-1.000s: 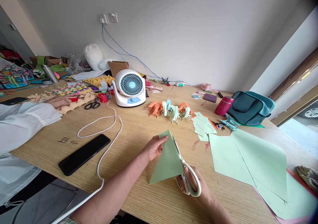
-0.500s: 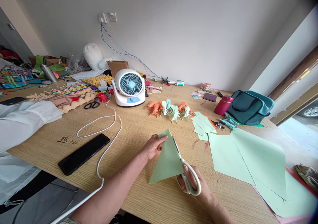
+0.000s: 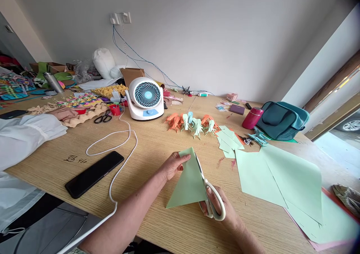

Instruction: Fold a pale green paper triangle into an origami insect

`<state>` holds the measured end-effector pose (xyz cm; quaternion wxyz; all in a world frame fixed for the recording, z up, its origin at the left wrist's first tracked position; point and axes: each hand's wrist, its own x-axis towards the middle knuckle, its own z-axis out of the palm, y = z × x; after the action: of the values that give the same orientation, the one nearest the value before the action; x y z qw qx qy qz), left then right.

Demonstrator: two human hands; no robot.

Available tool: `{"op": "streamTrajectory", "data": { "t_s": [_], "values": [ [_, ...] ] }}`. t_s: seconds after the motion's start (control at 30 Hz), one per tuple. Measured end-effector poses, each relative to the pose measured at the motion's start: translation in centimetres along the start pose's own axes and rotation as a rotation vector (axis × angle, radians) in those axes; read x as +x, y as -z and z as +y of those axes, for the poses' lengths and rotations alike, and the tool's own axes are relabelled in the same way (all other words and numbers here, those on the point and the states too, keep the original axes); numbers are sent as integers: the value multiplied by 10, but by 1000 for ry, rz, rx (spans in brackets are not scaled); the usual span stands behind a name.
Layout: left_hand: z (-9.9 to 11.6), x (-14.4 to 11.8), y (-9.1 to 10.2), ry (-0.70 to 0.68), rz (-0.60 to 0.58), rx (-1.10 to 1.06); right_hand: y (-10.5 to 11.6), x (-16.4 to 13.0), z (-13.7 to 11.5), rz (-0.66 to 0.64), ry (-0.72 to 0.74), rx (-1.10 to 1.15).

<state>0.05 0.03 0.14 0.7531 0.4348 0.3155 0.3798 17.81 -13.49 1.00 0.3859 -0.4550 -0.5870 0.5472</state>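
Pale green paper, folded into a triangle (image 3: 187,184), lay on the wooden table (image 3: 157,145) with its long axis running from a broad base nearest the person to a tip pointing away. On the triangle's right edge the right hand (image 3: 222,211) was closed through the white handles of the scissors (image 3: 209,192), whose blades ran up that edge toward the tip; how far they gaped was hard to tell. At the tip the left hand (image 3: 172,166) pinched the paper between thumb and fingers. To the triangle's right lay large green sheets (image 3: 281,179); beyond its tip, a row of folded paper figures (image 3: 194,123).
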Motion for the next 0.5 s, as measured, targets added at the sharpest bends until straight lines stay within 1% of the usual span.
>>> {"op": "streamTrajectory", "data": {
  "t_s": [0.2,0.5],
  "values": [
    [0,0,1,-2,-2,20,-1,-1,-2,28,-32,-16],
    [3,-3,-3,-2,-19,83,0,1,2,6,5,-2]
  ]
}}
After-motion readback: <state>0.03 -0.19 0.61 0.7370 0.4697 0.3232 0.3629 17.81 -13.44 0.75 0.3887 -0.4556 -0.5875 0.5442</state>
